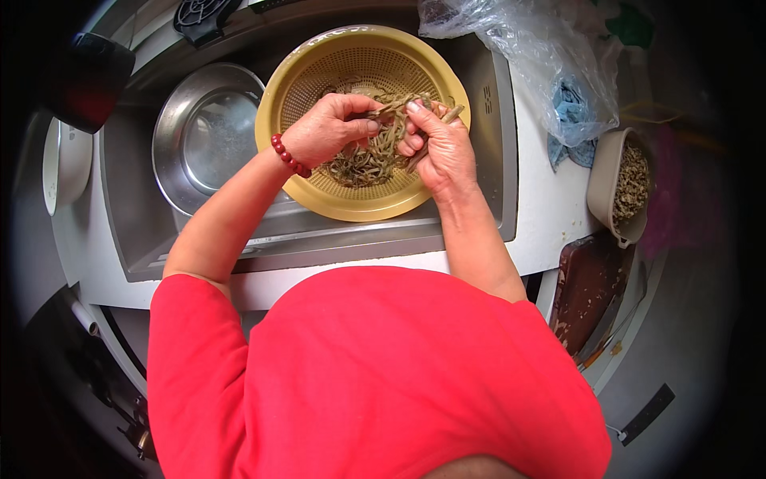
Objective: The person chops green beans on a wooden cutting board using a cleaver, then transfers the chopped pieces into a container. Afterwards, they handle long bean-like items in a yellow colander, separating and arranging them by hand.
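Both hands are over a yellow plastic colander [359, 209] that rests in the sink. My left hand [335, 126], with a red bead bracelet at the wrist, pinches one end of some brownish-green vegetable strands [392, 108] between thumb and fingers. The other end is gripped by my right hand [440, 138], and pieces stick out past its thumb. Below the hands, a loose heap of similar strands [362, 167] lies on the colander's perforated bottom. What the curled fingers of each hand cover is hidden.
A metal basin [173, 173] with water stands left of the colander in the sink [508, 149]. A clear plastic bag [532, 54], a blue cloth [580, 152] and a beige container [601, 173] of chopped food are at right, above a brown cutting board [583, 287].
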Demonstrator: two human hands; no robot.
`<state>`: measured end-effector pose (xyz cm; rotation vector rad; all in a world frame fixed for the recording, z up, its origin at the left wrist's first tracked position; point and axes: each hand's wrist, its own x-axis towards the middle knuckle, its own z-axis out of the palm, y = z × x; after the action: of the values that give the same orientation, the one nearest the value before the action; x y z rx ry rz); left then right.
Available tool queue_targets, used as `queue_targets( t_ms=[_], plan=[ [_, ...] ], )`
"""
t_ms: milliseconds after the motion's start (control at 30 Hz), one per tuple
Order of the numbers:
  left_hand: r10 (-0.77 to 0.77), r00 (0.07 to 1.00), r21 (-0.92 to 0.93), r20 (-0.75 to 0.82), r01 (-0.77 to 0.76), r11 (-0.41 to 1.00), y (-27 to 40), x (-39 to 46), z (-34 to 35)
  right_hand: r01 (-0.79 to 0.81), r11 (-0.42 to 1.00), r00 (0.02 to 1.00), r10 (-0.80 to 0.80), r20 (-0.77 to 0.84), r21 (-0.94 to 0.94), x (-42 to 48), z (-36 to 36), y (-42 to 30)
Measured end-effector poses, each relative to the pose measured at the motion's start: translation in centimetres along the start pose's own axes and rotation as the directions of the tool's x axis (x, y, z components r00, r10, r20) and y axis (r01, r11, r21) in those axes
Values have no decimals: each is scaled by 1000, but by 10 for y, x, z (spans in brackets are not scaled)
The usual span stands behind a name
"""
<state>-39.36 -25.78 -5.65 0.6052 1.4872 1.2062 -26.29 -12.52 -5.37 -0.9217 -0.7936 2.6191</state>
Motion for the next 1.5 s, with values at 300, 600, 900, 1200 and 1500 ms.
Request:
queue_targets(
  t_ms=[300,600,900,1200,1500],
  plan=[
    [401,879,617,-260,-168,769,-2,-3,-17,45,999,996,-47,-78,-28,-1,-1,-2],
    [412,858,477,-307,-236,847,33,-11,-7,-134,991,987,136,-90,25,4,-8,-1],
    [571,818,684,-65,-380,623,28,-15,17,-456,872,889,456,40,179,7,-3,-1],
    [572,819,694,49,-439,570,24,-35,37,-252,964,968,250,35,80,7,-8,7],
    [665,736,600,-128,-476,642,11,-41,45,-110,991,984,97,152,80,-2,2,3]
  ],
)
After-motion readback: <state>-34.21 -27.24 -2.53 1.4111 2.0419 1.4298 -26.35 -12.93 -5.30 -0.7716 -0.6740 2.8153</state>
